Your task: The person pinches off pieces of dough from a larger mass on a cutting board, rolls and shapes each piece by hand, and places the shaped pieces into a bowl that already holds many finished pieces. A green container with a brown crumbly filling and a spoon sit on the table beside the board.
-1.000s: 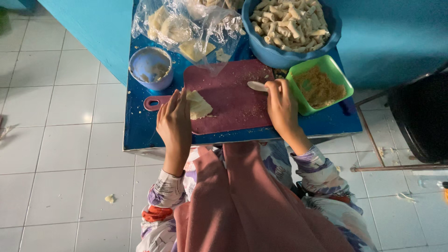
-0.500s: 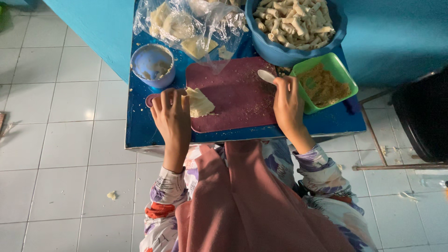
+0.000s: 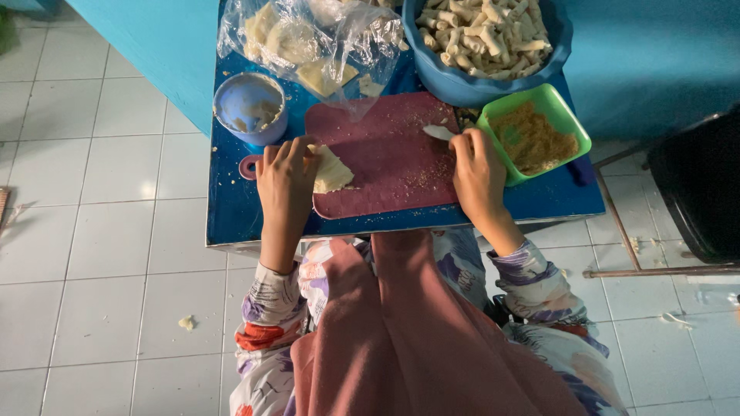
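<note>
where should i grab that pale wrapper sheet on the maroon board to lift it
Probably by the free right corner of the wrapper sheet, coming in from the middle of the board. It lies flat and thin, and the left hand covers its left edge, so pinch the exposed corner with the fingers and peel upward.

Cut off by the top edge at 12 o'clock: blue bowl [image 3: 493,88] of rolled pieces and clear plastic bag [image 3: 308,46]. Half hidden under the left hand [image 3: 287,179]: pale wrapper [image 3: 333,171]. Mostly covered by the right hand [image 3: 479,173]: a white utensil [image 3: 438,132], kind unclear. Cropped at 3 o'clock: black chair [image 3: 697,185].
</note>
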Action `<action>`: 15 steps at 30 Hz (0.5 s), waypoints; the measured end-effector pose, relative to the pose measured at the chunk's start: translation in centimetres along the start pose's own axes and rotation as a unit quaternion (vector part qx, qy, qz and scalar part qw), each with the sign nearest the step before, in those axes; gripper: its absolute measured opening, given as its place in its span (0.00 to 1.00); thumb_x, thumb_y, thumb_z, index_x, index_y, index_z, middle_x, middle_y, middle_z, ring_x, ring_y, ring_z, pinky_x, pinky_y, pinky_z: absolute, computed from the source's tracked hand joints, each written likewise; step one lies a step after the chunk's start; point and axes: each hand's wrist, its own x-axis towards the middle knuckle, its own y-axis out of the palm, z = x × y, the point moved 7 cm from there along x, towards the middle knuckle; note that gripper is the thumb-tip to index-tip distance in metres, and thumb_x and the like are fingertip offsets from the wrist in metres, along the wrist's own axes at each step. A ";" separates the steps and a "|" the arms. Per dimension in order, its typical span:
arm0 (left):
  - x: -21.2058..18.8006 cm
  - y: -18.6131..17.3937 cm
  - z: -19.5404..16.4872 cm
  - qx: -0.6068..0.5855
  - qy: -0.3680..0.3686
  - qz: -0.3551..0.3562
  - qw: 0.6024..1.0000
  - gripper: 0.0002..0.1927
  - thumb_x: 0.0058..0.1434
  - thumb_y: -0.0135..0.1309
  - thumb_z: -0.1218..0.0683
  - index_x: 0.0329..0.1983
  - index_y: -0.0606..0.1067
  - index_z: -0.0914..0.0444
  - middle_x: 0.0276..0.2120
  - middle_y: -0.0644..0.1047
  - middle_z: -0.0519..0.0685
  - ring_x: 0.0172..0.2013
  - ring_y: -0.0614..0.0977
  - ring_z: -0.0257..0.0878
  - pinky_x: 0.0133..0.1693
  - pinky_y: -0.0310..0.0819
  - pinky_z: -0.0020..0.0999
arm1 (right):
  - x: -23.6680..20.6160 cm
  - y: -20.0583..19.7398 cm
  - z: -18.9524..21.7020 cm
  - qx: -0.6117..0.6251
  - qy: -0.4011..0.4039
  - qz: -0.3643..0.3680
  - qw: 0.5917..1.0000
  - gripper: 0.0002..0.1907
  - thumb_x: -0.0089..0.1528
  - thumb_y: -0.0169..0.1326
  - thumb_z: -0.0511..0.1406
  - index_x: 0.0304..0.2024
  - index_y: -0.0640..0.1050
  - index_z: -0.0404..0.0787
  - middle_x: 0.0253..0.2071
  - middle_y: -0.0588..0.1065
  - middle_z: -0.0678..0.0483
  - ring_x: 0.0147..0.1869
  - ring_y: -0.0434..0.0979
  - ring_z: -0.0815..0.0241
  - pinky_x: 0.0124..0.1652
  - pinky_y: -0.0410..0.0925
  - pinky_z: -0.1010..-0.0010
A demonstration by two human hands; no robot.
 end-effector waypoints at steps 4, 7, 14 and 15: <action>0.4 -0.3 -0.1 0.009 0.016 0.002 1.000 0.06 0.69 0.56 0.56 0.46 0.76 0.62 0.41 0.78 0.50 0.46 0.75 0.52 0.47 0.68 0.48 | -0.4 -0.3 0.6 0.005 -0.034 0.021 0.999 0.09 0.60 0.56 0.24 0.42 0.75 0.38 0.46 0.71 0.49 0.51 0.74 0.45 0.49 0.68 0.56; 0.3 -1.6 -0.5 -0.056 0.032 -0.054 0.996 0.08 0.65 0.59 0.60 0.46 0.76 0.62 0.41 0.76 0.56 0.44 0.75 0.55 0.46 0.70 0.47 | -0.3 -1.1 1.1 0.038 -0.054 0.017 0.998 0.08 0.60 0.58 0.26 0.41 0.75 0.38 0.45 0.72 0.50 0.50 0.73 0.46 0.49 0.68 0.57; 0.1 1.0 -0.9 -0.417 -0.095 0.038 0.903 0.08 0.71 0.54 0.62 0.52 0.72 0.66 0.39 0.78 0.48 0.41 0.83 0.32 0.43 0.81 0.29 | 0.5 -3.4 3.1 0.107 -0.061 -0.007 0.992 0.07 0.63 0.61 0.28 0.42 0.76 0.38 0.45 0.75 0.50 0.53 0.74 0.46 0.51 0.68 0.57; -0.2 1.8 -1.5 -0.464 -0.108 0.063 0.877 0.09 0.70 0.54 0.61 0.52 0.71 0.66 0.40 0.78 0.46 0.40 0.83 0.30 0.42 0.82 0.27 | 0.4 -3.9 3.4 0.121 -0.054 -0.015 0.991 0.08 0.62 0.61 0.28 0.43 0.77 0.39 0.46 0.76 0.51 0.53 0.74 0.46 0.52 0.68 0.58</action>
